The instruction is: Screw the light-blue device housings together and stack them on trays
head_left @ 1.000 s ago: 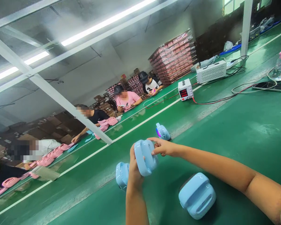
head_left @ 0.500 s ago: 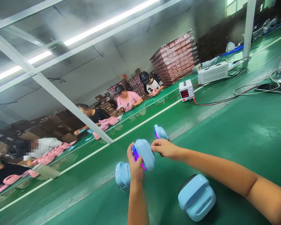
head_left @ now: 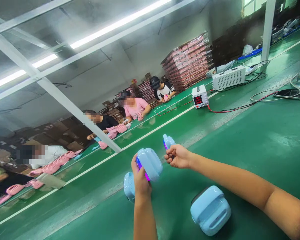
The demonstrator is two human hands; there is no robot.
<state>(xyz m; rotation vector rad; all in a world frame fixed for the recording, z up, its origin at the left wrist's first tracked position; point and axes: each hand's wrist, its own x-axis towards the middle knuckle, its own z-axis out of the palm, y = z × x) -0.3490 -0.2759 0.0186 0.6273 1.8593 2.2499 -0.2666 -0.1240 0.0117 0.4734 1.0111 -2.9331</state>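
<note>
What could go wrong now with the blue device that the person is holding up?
1. Only the left hand grips the light-blue rounded plastic device above the green belt; the right hand is off it, so it might slip and drop.
2. A second light-blue plastic unit lies on the belt close by the left hand; a fall could strike it.

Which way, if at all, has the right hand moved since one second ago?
Yes. The right hand drew back rightward off the held case, slightly nearer the large case lying on the belt.
</note>
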